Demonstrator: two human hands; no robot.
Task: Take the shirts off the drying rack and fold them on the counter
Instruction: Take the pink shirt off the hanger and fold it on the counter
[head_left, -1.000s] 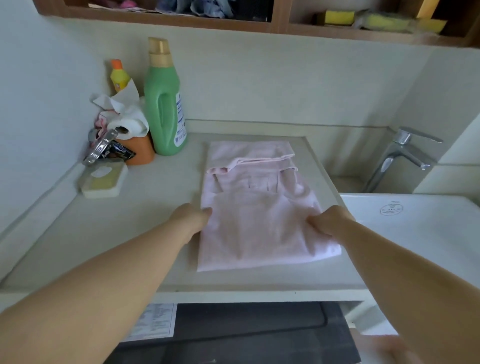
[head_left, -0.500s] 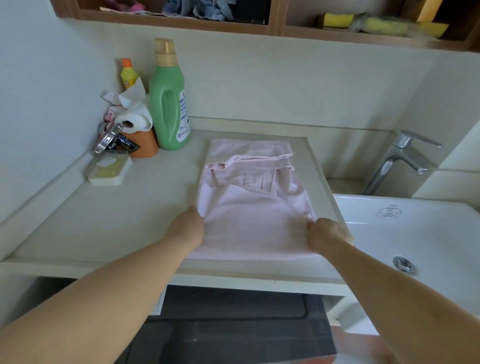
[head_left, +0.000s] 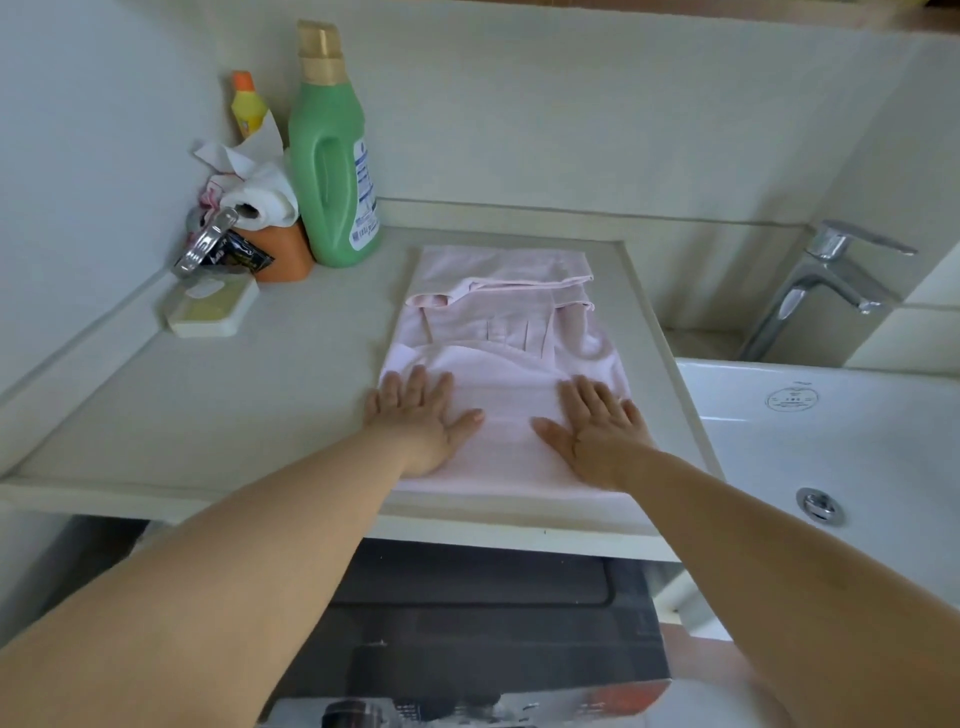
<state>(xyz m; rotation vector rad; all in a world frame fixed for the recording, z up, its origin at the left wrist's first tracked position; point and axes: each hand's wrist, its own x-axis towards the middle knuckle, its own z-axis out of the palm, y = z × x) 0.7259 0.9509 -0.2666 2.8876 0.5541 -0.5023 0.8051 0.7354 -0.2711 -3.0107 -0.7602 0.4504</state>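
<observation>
Here the left hand (head_left: 423, 423) lies flat, fingers straight and spread, palm down on the lower left part of a pale pink cotton shirt (head_left: 498, 332). The right hand (head_left: 597, 428) mirrors it on the lower right part, also flat with fingers apart, gripping nothing. Both press on a turned-up layer of cloth that covers the near half of the garment.

The shirt sits in the middle of the frame on the pale beige stone counter (head_left: 234, 405), already narrowed into a long rectangle with its sleeves tucked in and its collar visible toward the top. Its near edge reaches the front lip of the counter. Judging from this, the folding of this shirt is well along: the sides are in, the bottom is folded up, and the hands seem to be smoothing the fold, with perhaps one more fold to come.

No drying rack shows, so how many shirts remain cannot be told.

At the upper left stand a tall green plastic detergent bottle (head_left: 332, 166) and a small yellow bottle (head_left: 248, 106); at the right, a white ceramic sink (head_left: 831, 426) and a chrome tap (head_left: 826, 280).
</observation>
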